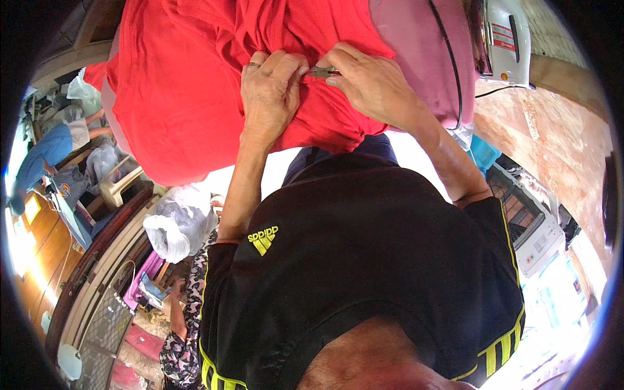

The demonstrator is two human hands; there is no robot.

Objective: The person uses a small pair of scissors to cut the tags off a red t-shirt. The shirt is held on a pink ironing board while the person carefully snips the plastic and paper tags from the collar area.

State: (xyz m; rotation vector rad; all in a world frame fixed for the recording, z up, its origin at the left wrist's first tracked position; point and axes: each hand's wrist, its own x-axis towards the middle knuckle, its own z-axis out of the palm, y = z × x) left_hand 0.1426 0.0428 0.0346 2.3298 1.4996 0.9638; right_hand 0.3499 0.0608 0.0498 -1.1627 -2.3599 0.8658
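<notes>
A large piece of red fabric [175,117] lies bunched and draped before me, with deep folds at its far side. My left hand [270,91] is closed on a fold of it, thumb and fingers pinched together; a ring shows on one finger. In my right hand [380,81] is a small pair of metal thread snips [322,71], gripped between thumb and fingers. The snips' tip points left and meets the fabric close to my left fingertips. What exactly lies between the blades is too small to make out.
Under the fabric is a pink-covered surface [419,58], crossed by a black cord [452,58]. A white machine [510,39] stands at the far right. To the left are a white plastic bag [179,224], a person in blue [49,153], and another in patterned clothing [179,357].
</notes>
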